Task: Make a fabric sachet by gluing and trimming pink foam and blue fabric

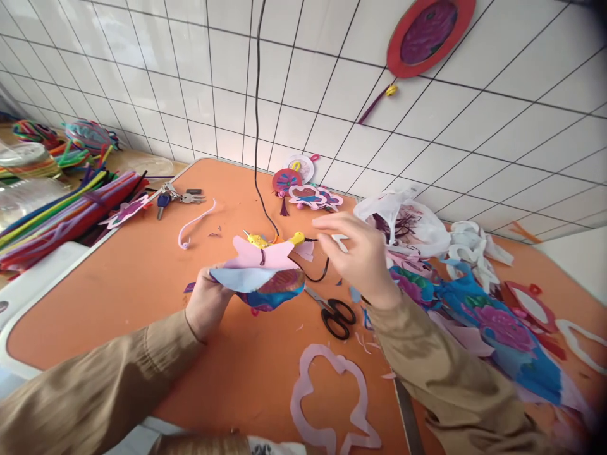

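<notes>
My left hand (208, 303) grips a layered craft piece: a pink felt shape (256, 254) with a small dark loop on it, and blue floral fabric (270, 297) with a pale blue underside. My right hand (355, 256) is raised to the right of the piece, apart from it. Its index finger and thumb are spread with a gap between them, and nothing shows in them. Behind the felt lies a yellow glue gun (296, 238), partly hidden, with a black cord. Black-handled scissors (337, 316) rest on the orange table (227, 366) below my right hand.
A pink felt outline (303, 404) lies at the front. Finished ornaments (287, 181) and keys (190, 197) sit at the back. Pipe cleaners (90, 212) are heaped left; a plastic bag (427, 230) and floral fabric (502, 335) lie right. A black cable (257, 114) hangs before the tiled wall.
</notes>
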Demonstrator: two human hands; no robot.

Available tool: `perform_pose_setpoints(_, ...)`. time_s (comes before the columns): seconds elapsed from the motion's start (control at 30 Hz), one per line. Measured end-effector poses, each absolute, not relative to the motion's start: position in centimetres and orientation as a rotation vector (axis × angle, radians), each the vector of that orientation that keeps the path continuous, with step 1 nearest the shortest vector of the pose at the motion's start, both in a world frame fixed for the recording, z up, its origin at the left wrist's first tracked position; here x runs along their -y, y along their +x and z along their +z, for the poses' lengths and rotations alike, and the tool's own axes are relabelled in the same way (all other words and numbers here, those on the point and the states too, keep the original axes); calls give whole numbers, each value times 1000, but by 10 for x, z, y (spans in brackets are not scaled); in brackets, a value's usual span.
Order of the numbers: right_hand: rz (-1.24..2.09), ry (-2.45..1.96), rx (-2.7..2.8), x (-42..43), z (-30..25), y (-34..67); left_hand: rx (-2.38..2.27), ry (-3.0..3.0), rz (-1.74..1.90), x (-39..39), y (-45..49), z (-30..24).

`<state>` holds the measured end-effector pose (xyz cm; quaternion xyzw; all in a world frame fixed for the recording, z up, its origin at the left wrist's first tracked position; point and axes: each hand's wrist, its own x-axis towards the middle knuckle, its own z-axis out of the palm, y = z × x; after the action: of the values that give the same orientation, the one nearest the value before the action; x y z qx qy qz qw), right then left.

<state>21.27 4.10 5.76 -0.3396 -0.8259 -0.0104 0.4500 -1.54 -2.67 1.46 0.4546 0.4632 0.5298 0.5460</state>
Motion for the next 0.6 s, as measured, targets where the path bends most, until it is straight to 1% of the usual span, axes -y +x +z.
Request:
perform_pose_setpoints(0.03, 83, -891, 2132, -52, 50, 212, -1096, 1081, 1279, 27, -16, 14)
perform_pose_setpoints(0.07, 124, -894, 2253, -62, 41, 211, -1102, 1086, 1298, 27, -16, 13)
perform_pose_setpoints(0.13, 107, -903, 2487, -73, 22, 206, -1095, 1107, 1312, 27, -17, 13)
perform_pose_setpoints(0.23, 94, -949, 2656, -75, 7, 197, -1081, 1105, 1310, 29, -18, 15)
perform_pose_setpoints(0.33, -14, -1043, 2683, -73, 7, 194, -1115, 1092, 1278, 31, -18, 17)
perform_pose_setpoints(0.4, -24, -1081, 2684, -74, 8, 194, -1138, 1084, 1251, 32, -17, 17)
perform_pose_setpoints(0.5, 79, -1087, 2635, -79, 6, 198, -1133, 1040, 1249, 32, -17, 17)
perform_pose_setpoints(0.6, 163, -1078, 2465, -85, 7, 208, -1117, 1020, 1254, 32, -17, 18)
